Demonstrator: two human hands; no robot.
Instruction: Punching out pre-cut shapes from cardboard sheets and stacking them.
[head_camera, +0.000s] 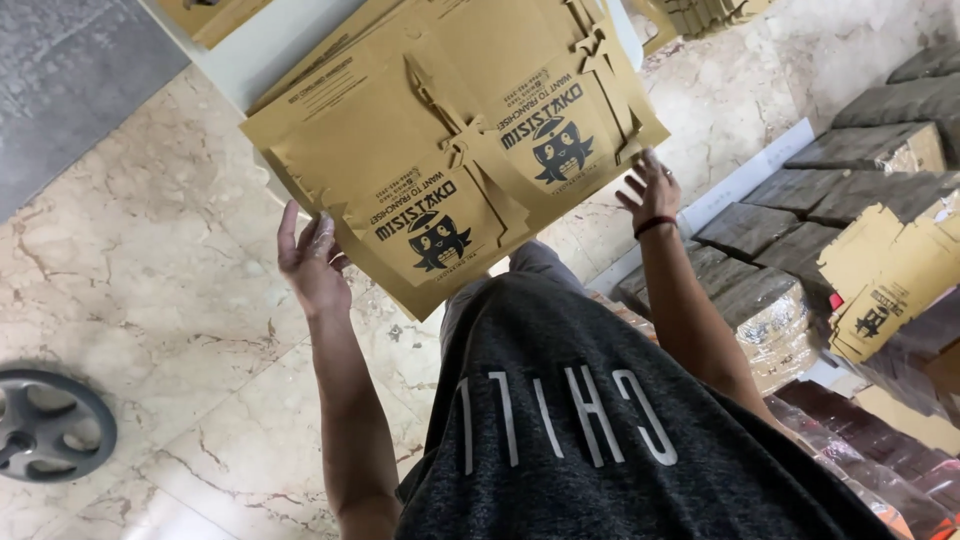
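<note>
A large flat sheet of tan die-cut cardboard (450, 130) with black printed figures is held out in front of me, tilted. My left hand (312, 262) supports its near left edge with fingers spread under it. Over at the near right corner, my right hand (650, 192), a dark band on its wrist, touches the edge with fingers apart. The far end of the sheet rests over a white surface (255, 55).
Plastic-wrapped bundles of flat cardboard (790, 300) are stacked at my right, with a loose printed tan piece (890, 290) on top. A grey wheel (45, 425) lies on the marble floor (150, 250) at lower left. A grey mat (60, 80) is at upper left.
</note>
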